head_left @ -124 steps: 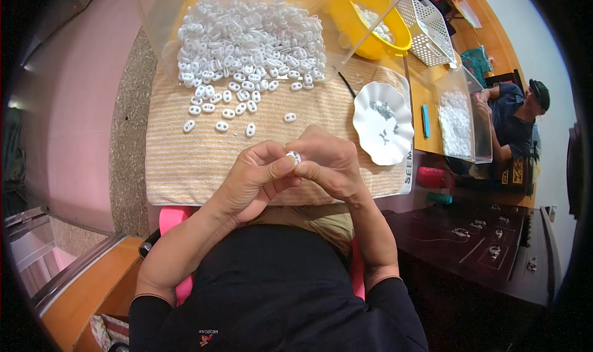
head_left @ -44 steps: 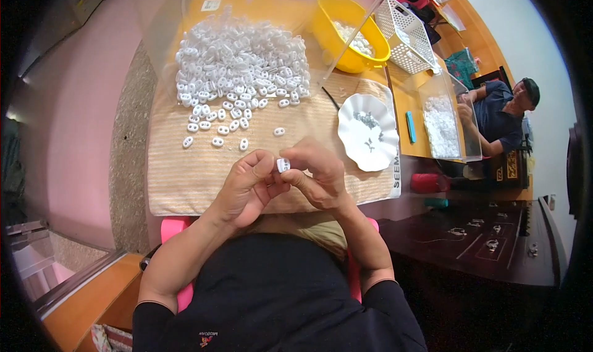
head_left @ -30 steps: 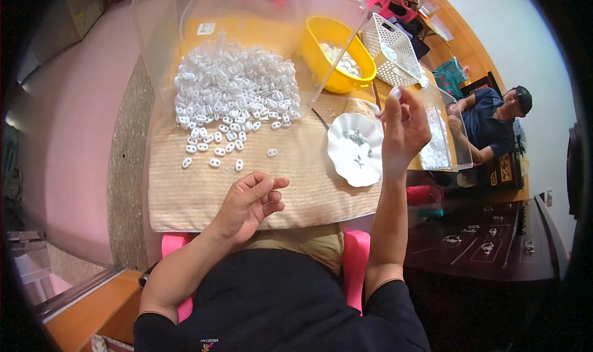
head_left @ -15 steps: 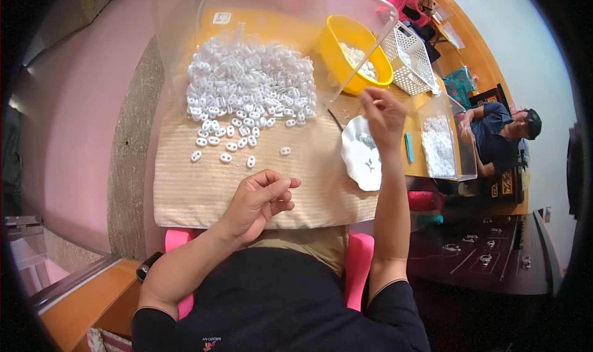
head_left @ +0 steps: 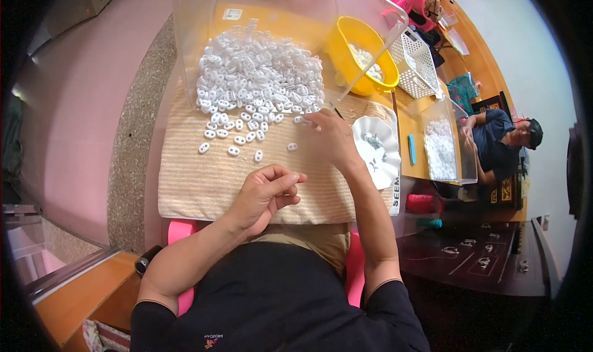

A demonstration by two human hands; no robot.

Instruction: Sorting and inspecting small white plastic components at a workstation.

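Small white oval plastic pieces with two holes (head_left: 259, 74) lie in a heap at the mouth of a clear plastic bin. Several loose ones, such as this white piece (head_left: 292, 147), are scattered on the striped towel nearer me. My left hand (head_left: 267, 196) is closed above the towel's near part, thumb against the curled fingers; what it pinches, if anything, is too small to tell. My right hand (head_left: 333, 140) reaches over the towel to the heap's right edge, fingertips beside a loose piece; its grip is unclear. Right of it sits a white scalloped dish (head_left: 386, 148) with small dark bits.
The clear bin (head_left: 231, 14) stands at the back, its edge slanting over a yellow basin (head_left: 340, 40) of white pieces. Farther right are a white perforated basket (head_left: 417, 74), a turquoise tool (head_left: 412, 149) and another clear bin (head_left: 440, 160), with a co-worker (head_left: 503, 129) beside it.
My right hand has moved left and down from above the dish to the heap's right edge. My left hand has kept its pinch nearly in place. The view has shifted slightly.
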